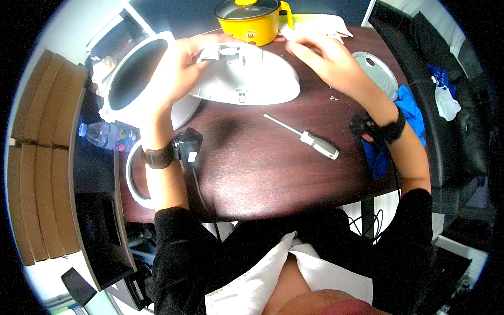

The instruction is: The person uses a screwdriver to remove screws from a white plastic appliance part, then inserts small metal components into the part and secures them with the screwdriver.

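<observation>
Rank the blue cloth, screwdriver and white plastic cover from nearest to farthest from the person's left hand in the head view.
1. White plastic cover: in the left hand.
2. Screwdriver: on the table, right of that hand and closer to the person.
3. Blue cloth: at the table's right side.

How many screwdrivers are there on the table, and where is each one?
1. The screwdriver lies on the table, on the person's side of the white cover, its tip toward the cover. Another might be hidden under the blue cloth.
</observation>
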The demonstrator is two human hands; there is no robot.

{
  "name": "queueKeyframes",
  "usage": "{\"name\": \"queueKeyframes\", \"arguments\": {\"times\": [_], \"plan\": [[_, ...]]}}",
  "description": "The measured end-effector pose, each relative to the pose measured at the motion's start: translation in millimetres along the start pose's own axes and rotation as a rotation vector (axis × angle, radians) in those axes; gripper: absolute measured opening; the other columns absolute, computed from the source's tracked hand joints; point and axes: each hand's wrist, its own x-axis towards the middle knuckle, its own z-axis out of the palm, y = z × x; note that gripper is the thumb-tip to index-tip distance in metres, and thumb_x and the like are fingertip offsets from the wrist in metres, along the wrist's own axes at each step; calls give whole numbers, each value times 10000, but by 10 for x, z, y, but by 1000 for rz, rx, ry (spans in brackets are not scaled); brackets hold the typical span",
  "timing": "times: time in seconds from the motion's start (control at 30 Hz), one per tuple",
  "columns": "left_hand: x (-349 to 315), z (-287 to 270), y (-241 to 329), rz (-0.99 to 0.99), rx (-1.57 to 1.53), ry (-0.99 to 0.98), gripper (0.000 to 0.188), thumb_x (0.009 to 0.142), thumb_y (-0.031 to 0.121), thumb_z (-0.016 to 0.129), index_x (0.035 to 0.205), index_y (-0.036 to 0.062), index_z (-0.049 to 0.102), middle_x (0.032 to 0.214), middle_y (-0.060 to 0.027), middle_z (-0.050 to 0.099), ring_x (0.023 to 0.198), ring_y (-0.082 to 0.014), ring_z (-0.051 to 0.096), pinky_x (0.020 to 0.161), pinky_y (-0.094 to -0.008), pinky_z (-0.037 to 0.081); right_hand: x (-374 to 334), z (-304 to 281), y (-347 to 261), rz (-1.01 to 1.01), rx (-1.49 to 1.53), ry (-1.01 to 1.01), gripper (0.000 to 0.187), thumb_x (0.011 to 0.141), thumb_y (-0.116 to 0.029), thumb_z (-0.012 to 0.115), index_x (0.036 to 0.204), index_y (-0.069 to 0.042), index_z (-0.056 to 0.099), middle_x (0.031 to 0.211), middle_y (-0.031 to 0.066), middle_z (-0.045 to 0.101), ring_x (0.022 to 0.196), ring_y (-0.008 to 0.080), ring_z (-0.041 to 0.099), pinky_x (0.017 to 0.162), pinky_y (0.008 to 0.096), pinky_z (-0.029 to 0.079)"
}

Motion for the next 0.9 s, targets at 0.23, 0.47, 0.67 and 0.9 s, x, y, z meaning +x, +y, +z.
{"name": "queueKeyframes", "arguments": {"times": [0.23, 0.47, 0.67, 0.9], "plan": [[32, -13, 51, 251, 79, 29, 263, 733, 56, 653, 978, 107, 733, 1242, -107, 604, 1330, -294, 376, 1098, -421, 280, 477, 414, 66, 82, 338, -426, 353, 969, -331, 473, 1143, -42, 577, 1069, 54, 591, 1035, 138, 522, 937, 278, 390], [6, -83, -71, 118, 167, 169, 242, 717, 64, 686, 946, 125, 732, 1244, -78, 596, 1200, -218, 506, 1018, -349, 385, 360, 630, -2, 31, 370, -519, 487, 963, -480, 455, 923, -30, 637, 781, -14, 586, 762, 92, 523, 692, 274, 445], [-16, -97, -92, -6, 23, 144, 359, 780, 84, 644, 1135, 28, 631, 1122, -71, 642, 975, -123, 597, 859, -259, 470, 231, 751, -138, 155, 611, -539, 488, 941, -474, 501, 866, -3, 603, 725, 28, 571, 669, 116, 550, 636, 284, 476], [-202, -190, 292, -564, -402, 401, 463, 891, 409, 580, 1061, -18, 636, 801, -66, 610, 734, -110, 543, 669, -238, 434, 313, 884, -102, 165, 563, -432, 302, 971, -320, 509, 889, -32, 551, 745, -4, 530, 682, 83, 508, 648, 232, 448]]}}
